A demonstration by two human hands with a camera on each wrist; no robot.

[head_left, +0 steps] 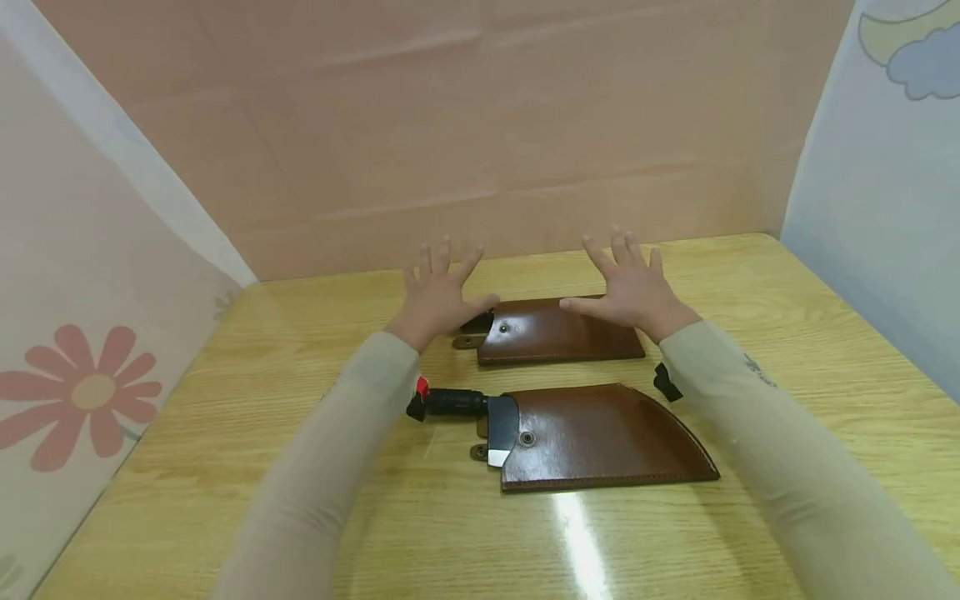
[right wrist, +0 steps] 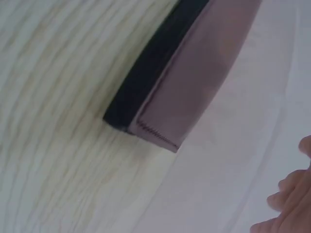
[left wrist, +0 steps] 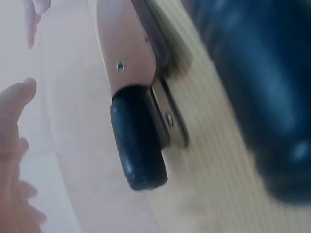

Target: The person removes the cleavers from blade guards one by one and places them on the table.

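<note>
Two knives in brown leather sheaths lie on a wooden table (head_left: 787, 333). The far sheath (head_left: 558, 333) is rectangular, and a black handle (left wrist: 138, 145) pokes out at its left end. The near sheath (head_left: 600, 437) is curved; its black handle (head_left: 450, 402) has a red tip. My left hand (head_left: 438, 292) hovers with spread fingers above the far knife's handle end. My right hand (head_left: 630, 287) hovers spread above the far sheath's right part. Neither hand holds anything. In the right wrist view the far sheath's corner (right wrist: 194, 77) shows, with fingertips (right wrist: 291, 204) at the lower right.
A pinkish wall (head_left: 480, 133) closes the back of the table. A flower-patterned panel (head_left: 82, 317) stands at the left and a pale blue panel (head_left: 885, 183) at the right. Bare wood lies in front of the near sheath.
</note>
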